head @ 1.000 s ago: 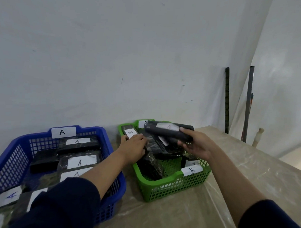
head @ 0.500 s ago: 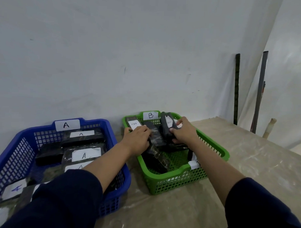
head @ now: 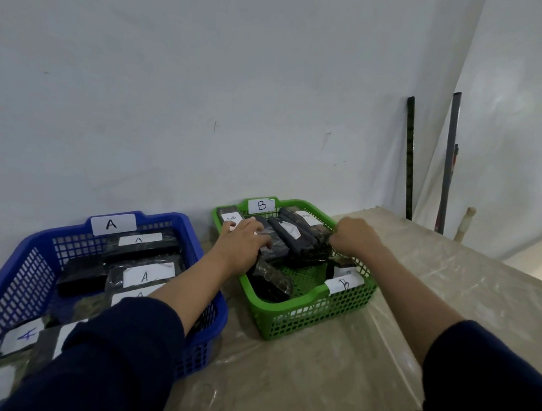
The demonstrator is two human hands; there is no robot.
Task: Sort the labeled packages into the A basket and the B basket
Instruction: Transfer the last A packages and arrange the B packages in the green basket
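We judge the dark wrapped packages (head: 288,236) light, fairly stiff blocks in slick film, best taken across the narrow sides near the middle, and they lie piled in the green B basket (head: 309,308). There our left hand (head: 242,244) rests flat with fingers spread on the pile, while our right hand (head: 353,237) is curled closed on the near end of one package. Left of the B basket, the blue A basket (head: 21,276) holds packages with white A labels.
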